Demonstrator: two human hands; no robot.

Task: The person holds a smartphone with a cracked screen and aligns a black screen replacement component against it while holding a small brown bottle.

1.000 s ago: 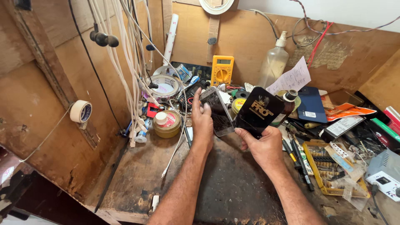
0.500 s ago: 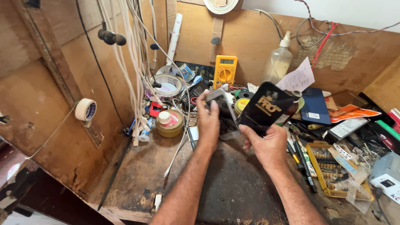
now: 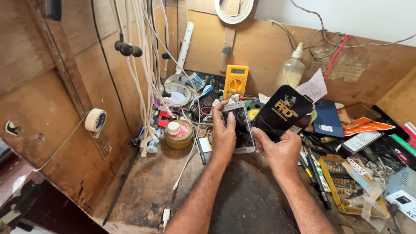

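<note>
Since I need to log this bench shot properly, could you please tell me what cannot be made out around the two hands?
All in the head view:
- Phone: its left edge and back are hidden by the left hand.
- Black packet: its lower corner is covered by the right hand.
- Grey box: cut off by the right edge.
- Yellow case: its small contents are too fine to tell apart.

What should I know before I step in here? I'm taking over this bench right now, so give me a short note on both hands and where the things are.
Left hand: grips a white phone with a cracked screen, held upright above the workbench.
Right hand: holds a flat black packet, tilted, right beside the phone.
Nearby: yellow multimeter behind, driver-bit tray to the right.
Done: both items are lifted off the bench.
Left: packet looks unopened; cracked glass is on the phone.
</note>
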